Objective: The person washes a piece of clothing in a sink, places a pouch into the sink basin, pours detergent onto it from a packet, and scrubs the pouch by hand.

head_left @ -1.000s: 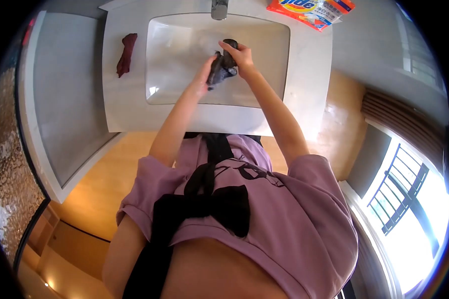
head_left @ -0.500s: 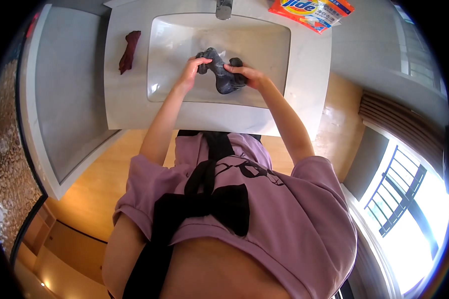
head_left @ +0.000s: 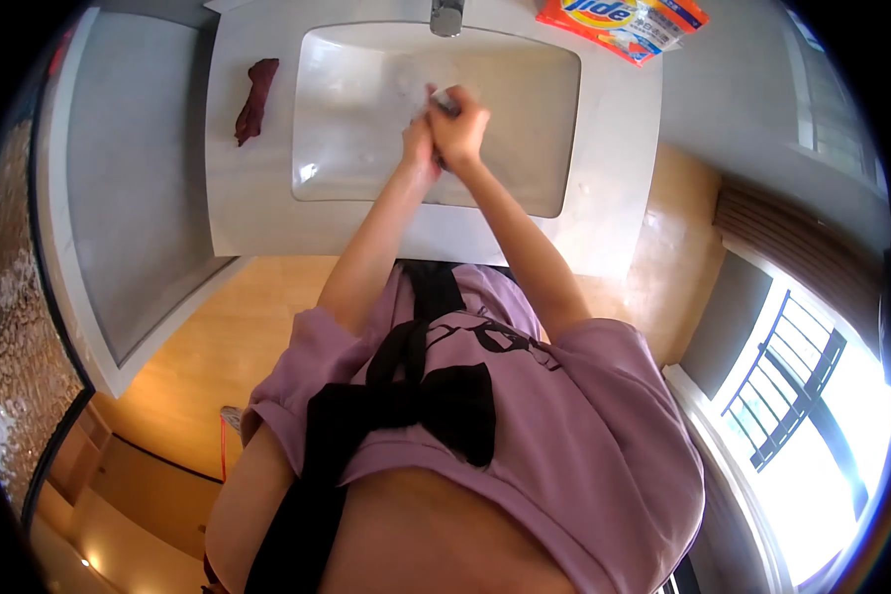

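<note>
sock (head_left: 447, 106), dark grey, stretched between parted hands half a second ago, is now bunched, mostly hidden, over the glossy white basin (head_left: 525, 119). fingers of the left hand (head_left: 420, 146) and right hand (head_left: 462, 128) curl together, gripping it. crumpled maroon cloth (head_left: 256, 102) lies on the smooth pale surface (head_left: 614, 158).

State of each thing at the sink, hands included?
right hand: closed on dark cloth
left hand: against right hand, blurred, grip unclear
dark cloth: mostly hidden between hands
maroon cloth: crumpled, lying on counter
tap: no stream visible
sink: water level unclear
detergent packet: lying printed side up, opened or sealed unclear
</note>
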Motion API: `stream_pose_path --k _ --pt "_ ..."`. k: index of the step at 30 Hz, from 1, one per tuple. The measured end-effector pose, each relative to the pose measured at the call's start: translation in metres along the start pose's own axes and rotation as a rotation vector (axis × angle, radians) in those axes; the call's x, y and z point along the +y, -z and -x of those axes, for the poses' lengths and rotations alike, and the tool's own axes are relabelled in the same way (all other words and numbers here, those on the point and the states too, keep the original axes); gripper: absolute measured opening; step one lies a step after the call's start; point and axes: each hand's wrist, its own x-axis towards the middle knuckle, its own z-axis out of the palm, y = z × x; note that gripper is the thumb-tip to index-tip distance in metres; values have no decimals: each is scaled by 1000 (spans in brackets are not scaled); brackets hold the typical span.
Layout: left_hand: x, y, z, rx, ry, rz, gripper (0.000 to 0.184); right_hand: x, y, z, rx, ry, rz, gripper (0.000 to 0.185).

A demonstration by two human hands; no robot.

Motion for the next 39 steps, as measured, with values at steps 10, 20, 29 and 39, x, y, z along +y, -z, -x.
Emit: stream_pose_path --k 10,20,29,39 --pt "1 -16 4 147 109 -129 28 12 -3 -37 -95 -126 175 24" --pt "19 -29 4 236 95 -279 31 15 -6 -39 -168 -272 88 21" --pt "16 -7 -10 89 120 -127 24 14 -15 -26 -97 -219 185 17" --pt "51 -17 23 -72 272 -461 29 49 2 -56 -356 -211 85 36"
